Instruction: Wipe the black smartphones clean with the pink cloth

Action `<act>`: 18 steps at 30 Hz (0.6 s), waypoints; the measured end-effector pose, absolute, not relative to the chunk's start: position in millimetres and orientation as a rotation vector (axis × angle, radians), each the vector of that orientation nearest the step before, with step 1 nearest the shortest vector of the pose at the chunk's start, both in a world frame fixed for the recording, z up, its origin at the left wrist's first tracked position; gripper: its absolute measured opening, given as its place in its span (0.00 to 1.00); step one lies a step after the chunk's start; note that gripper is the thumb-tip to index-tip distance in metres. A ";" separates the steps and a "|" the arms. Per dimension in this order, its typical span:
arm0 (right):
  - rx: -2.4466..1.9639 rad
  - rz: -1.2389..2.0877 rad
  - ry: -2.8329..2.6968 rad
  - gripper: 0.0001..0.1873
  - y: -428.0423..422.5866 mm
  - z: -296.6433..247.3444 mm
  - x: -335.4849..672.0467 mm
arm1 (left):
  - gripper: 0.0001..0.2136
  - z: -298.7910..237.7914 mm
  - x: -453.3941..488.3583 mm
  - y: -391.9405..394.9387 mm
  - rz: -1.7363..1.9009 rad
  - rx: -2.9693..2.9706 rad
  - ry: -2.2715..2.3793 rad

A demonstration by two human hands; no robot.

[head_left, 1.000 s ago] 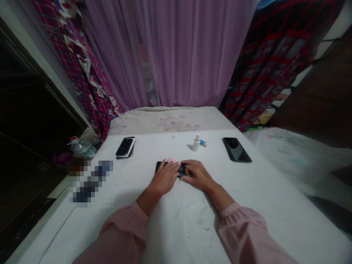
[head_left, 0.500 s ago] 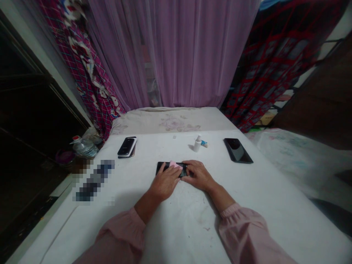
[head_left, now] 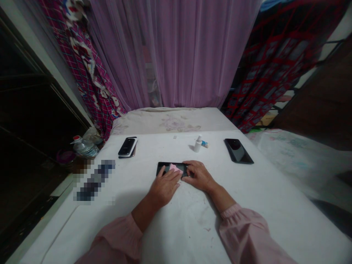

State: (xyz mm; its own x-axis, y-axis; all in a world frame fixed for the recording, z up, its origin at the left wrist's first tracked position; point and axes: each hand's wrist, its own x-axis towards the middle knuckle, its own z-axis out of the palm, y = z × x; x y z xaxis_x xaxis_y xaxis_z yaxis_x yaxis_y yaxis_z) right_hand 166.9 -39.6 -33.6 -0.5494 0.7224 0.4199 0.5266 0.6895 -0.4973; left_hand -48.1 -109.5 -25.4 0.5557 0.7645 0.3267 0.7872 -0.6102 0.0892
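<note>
A dark phone (head_left: 165,165) lies flat on the white-covered table, its long side across my view. My left hand (head_left: 164,187) rests over it, pressing a folded pink cloth (head_left: 176,168) onto its screen with the fingers stretched forward. At the phone's right end, my right hand (head_left: 200,176) grips the edge between thumb and curled fingers. Part of the phone's near side is hidden under both hands.
Beyond the hands stand a white spray bottle (head_left: 197,144) and a small blue-and-white item (head_left: 205,144). A dark tablet (head_left: 238,151) lies right; stacked phones (head_left: 128,147) lie left. Left of them, a pixelated patch (head_left: 95,180) hides something. A plastic bottle (head_left: 85,146) stands beyond the table's left edge.
My left hand has slid slightly toward me and to the left across the phone, so more of the pink cloth shows. My right hand stays at the phone's end.
</note>
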 end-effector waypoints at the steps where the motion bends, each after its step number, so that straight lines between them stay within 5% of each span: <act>1: -0.954 0.419 -2.289 0.14 -39.7 -33.6 166.8 | 0.19 -25.5 -48.6 -110.7 -0.516 -2.706 -1.349; 18: -0.950 0.410 -2.297 0.14 -39.0 -33.9 167.3 | 0.19 -27.3 -60.1 -123.1 -0.547 -2.641 -1.356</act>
State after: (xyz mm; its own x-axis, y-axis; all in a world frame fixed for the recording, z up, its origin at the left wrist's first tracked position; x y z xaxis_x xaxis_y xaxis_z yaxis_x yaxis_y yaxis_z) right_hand 167.3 -39.0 -33.9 -0.5547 0.7180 0.4205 0.5281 0.6943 -0.4889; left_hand -60.1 -123.1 -27.3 0.5327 0.7609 0.3705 0.8052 -0.5905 0.0550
